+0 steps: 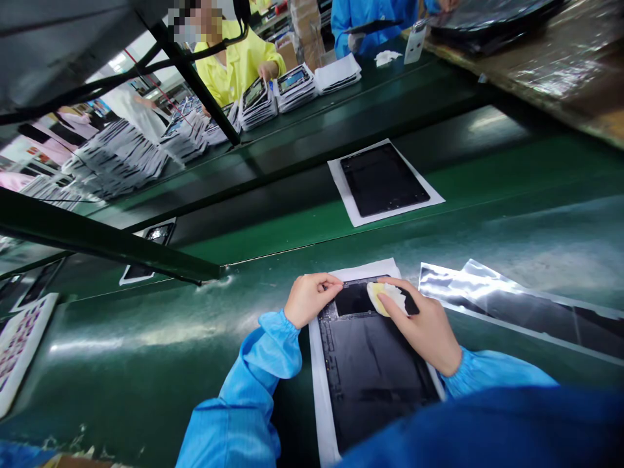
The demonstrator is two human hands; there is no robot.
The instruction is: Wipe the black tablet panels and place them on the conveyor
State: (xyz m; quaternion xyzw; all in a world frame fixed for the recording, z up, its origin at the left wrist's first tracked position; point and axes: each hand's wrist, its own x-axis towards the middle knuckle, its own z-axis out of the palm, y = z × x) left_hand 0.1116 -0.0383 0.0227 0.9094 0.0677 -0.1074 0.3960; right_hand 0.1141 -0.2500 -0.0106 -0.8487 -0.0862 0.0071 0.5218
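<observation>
My right grip [431, 330] is holding a yellow-and-white pad [381, 299] between thumb and fingers, over the dark rectangle at the black panel's [377, 367] far end. The panel is lying on a white sheet [319, 396] on the green tabletop [195, 351]. My left grip [312, 298] is resting at the far left corner; whether it is pinching anything, I cannot tell. Ideally, the pad is bearing lightly and evenly while the left is steadying the corner.

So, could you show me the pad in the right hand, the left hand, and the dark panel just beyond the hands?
Pad [377, 296]: head view, on its yellowish part.
Left hand [307, 301]: head view, middle of the hand.
Panel [384, 179]: head view, middle of its dark face.
</observation>
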